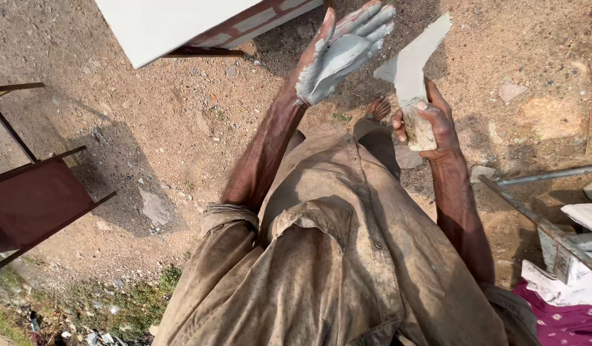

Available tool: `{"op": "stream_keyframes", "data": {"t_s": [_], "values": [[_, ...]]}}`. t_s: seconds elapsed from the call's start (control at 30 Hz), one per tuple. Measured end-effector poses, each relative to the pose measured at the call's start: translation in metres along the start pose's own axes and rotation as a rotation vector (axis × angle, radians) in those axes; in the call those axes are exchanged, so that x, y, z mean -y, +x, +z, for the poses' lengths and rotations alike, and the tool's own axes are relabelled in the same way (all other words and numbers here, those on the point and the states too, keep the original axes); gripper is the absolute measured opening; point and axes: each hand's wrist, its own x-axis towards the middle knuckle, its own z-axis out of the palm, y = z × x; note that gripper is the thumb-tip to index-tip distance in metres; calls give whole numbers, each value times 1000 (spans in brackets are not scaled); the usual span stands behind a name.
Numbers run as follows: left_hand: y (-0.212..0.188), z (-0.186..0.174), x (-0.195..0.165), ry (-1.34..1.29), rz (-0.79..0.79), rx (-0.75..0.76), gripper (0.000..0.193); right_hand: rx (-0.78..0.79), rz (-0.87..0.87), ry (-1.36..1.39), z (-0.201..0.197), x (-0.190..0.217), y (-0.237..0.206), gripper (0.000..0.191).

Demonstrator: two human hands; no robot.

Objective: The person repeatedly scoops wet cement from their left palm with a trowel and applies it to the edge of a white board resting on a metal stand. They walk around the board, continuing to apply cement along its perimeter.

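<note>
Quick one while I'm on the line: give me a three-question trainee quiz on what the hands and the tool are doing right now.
1. True or false: the left hand is open, its palm coated in grey paste.
2. Which hand grips the trowel? A) left B) right C) both
3. Fill in: the ground under the person is bare, sandy ____.

Key
1. True: the fingers are spread and the palm is smeared grey.
2. B: the right hand is closed round the handle, with the paste-covered blade pointing up beside the left palm.
3. Dirt, scattered with small stones.
</note>
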Motion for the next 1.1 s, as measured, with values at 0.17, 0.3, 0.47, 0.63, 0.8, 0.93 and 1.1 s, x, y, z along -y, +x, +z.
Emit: {"op": "stream_keyframes", "data": {"t_s": [0.17,0.3,0.47,0.63,0.8,0.93,1.1], "values": [[76,11,45,342,-63,-109,94,31,21,43,25,87,14,72],[117,-5,59,500,-108,-99,93,125,268,119,44,140,7,65],[180,-21,52,660,-112,-48,92,326,455,698,43,167,11,62],[238,-5,-23,1041,395,-174,92,487,621,840,35,194,70,64],[264,39,-96,-890,724,-104,106,539,732,841,48,231,113,67],[261,19,-131,-575,518,438,101,586,810,849,60,258,163,69],[217,-27,-140,-341,526,159,100,624,900,779,63,292,237,73]]}}
